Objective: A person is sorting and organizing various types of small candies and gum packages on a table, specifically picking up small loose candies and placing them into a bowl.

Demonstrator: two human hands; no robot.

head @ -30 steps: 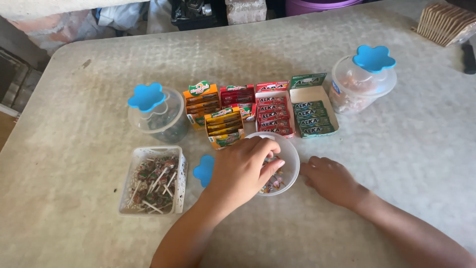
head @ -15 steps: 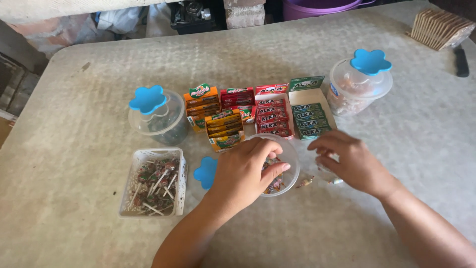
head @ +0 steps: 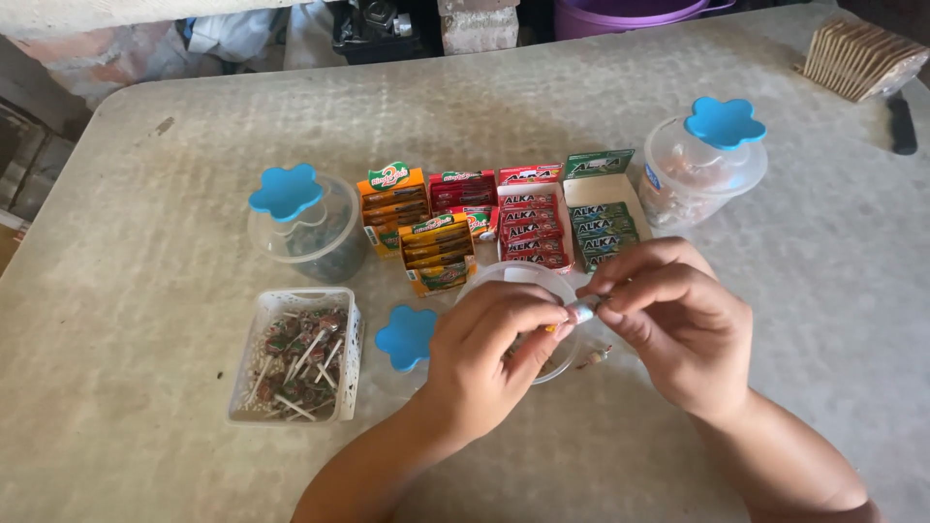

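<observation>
Both hands, left [head: 484, 363] and right [head: 678, 324], pinch one small candy [head: 581, 310] over the tub [head: 528, 320] (mid worktop). A slipping grip could drop it outside.

This looks like a small sweet stall set up outdoors or in a yard. A worn, stained table [head: 145, 407] carries open display boxes of gum [head: 528, 228], lidded plastic jars [head: 702, 165] of sweets and a white basket of lollipops [head: 295, 353]. Behind it stand rough bricks [head: 480, 24] and a purple tub [head: 630, 15].
</observation>
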